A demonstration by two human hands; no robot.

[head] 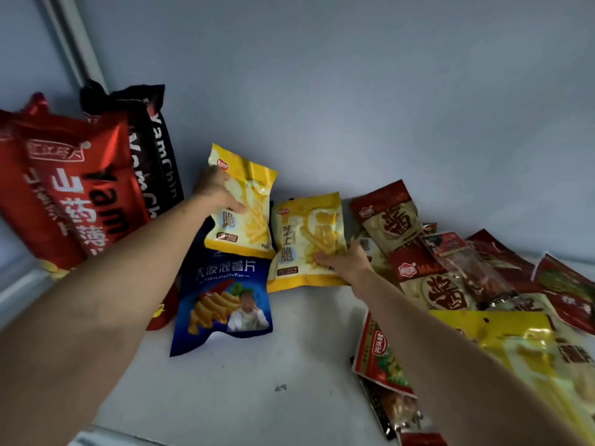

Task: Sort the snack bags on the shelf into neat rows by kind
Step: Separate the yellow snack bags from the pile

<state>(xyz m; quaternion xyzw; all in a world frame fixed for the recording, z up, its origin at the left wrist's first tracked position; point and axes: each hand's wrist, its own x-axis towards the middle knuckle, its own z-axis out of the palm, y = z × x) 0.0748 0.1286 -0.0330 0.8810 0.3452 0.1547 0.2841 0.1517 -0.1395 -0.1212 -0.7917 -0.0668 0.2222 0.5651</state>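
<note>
On shelf (289, 365), hands (214, 191) (346, 262) (both) gripping yellow bags (248, 201) (309, 243)

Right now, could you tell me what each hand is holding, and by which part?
The left hand grips one yellow fries bag by its upper left edge; the right hand holds another at its lower right corner.
</note>
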